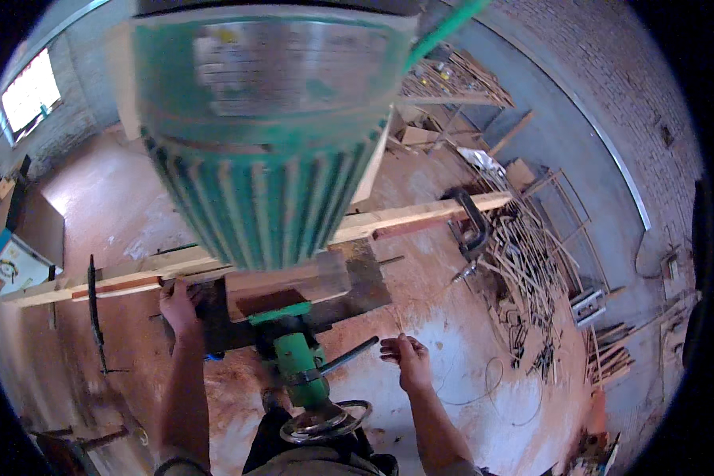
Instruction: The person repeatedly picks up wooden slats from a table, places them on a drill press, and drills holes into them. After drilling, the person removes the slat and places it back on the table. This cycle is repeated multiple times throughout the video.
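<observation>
In front of me is a machine with a large green ribbed motor housing (262, 182), which hides part of the work. Beneath it a long pale wooden beam (404, 216) runs from left to right, past a dark metal table (365, 274). My left hand (181, 308) is closed at the table's left end, its fingers on a wooden strip (119, 288) lying along the beam. A green clamp (297, 357) with a metal handwheel (325, 420) faces me. My right hand (408, 361) is just right of the tip of a dark lever (351, 355), fingers loosely bent and apart, apparently not touching it.
A black C-shaped clamp (474, 226) sits on the beam's right part. Beyond it lies a heap of thin wood offcuts (531, 278). A dark bar clamp (95, 309) crosses the beam's left part. A cabinet (32, 246) stands far left, and a thin cable (496, 389) loops on the floor.
</observation>
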`<action>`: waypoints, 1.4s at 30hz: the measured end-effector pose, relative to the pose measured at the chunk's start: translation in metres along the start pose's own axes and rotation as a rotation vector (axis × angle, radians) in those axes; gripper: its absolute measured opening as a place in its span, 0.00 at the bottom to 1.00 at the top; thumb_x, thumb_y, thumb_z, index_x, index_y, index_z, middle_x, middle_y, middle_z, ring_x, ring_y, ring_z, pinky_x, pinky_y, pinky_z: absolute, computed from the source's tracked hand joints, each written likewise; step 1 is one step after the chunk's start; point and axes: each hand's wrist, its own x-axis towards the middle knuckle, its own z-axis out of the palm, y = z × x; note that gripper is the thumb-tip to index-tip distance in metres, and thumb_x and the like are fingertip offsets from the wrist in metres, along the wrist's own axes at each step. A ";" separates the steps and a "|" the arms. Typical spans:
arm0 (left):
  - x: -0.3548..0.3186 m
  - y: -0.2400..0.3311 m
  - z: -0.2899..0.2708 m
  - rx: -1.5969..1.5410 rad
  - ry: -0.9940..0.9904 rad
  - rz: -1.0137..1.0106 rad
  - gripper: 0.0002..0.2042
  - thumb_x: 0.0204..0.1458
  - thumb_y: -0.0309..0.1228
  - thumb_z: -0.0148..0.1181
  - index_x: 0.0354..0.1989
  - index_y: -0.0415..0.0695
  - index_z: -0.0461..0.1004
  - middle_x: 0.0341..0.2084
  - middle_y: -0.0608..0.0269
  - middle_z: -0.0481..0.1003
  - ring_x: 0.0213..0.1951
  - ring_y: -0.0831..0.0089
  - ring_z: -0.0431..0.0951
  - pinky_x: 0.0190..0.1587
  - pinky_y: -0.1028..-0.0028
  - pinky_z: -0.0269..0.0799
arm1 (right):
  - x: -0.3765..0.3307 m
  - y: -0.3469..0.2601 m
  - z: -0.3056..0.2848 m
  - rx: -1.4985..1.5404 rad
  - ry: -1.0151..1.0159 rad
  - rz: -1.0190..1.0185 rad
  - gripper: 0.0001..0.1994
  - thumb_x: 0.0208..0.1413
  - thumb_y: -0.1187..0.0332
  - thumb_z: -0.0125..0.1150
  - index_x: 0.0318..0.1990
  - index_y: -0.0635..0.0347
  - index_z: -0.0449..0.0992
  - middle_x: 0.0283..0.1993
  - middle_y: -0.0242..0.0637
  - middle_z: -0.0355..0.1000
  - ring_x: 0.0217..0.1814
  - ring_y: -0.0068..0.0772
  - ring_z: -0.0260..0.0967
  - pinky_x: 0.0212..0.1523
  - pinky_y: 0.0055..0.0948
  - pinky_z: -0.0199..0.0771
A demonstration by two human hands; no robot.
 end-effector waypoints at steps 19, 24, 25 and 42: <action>-0.009 -0.005 0.023 0.346 -0.118 0.182 0.09 0.54 0.34 0.60 0.34 0.41 0.75 0.23 0.70 0.73 0.21 0.81 0.71 0.21 0.77 0.67 | -0.011 0.010 -0.002 0.115 -0.006 0.086 0.14 0.64 0.63 0.50 0.40 0.69 0.71 0.39 0.48 0.76 0.37 0.39 0.76 0.37 0.36 0.79; -0.011 -0.004 0.043 0.757 -0.281 0.421 0.10 0.52 0.34 0.60 0.31 0.38 0.76 0.22 0.62 0.75 0.24 0.72 0.74 0.31 0.70 0.69 | -0.010 0.012 0.004 0.142 -0.037 0.093 0.12 0.64 0.64 0.50 0.40 0.67 0.72 0.39 0.47 0.76 0.36 0.39 0.76 0.38 0.36 0.78; -0.011 -0.006 0.047 0.847 -0.302 0.409 0.10 0.52 0.34 0.60 0.31 0.38 0.76 0.23 0.60 0.76 0.25 0.70 0.75 0.33 0.69 0.70 | -0.009 0.012 0.006 0.146 -0.031 0.094 0.13 0.64 0.64 0.50 0.40 0.68 0.72 0.39 0.47 0.76 0.36 0.39 0.75 0.38 0.36 0.78; -0.011 -0.038 0.078 0.905 -0.278 0.638 0.10 0.47 0.36 0.58 0.33 0.45 0.80 0.30 0.49 0.79 0.35 0.48 0.78 0.39 0.57 0.75 | -0.002 0.020 0.021 0.327 0.033 0.036 0.13 0.64 0.59 0.52 0.47 0.60 0.68 0.44 0.44 0.74 0.44 0.42 0.73 0.45 0.43 0.75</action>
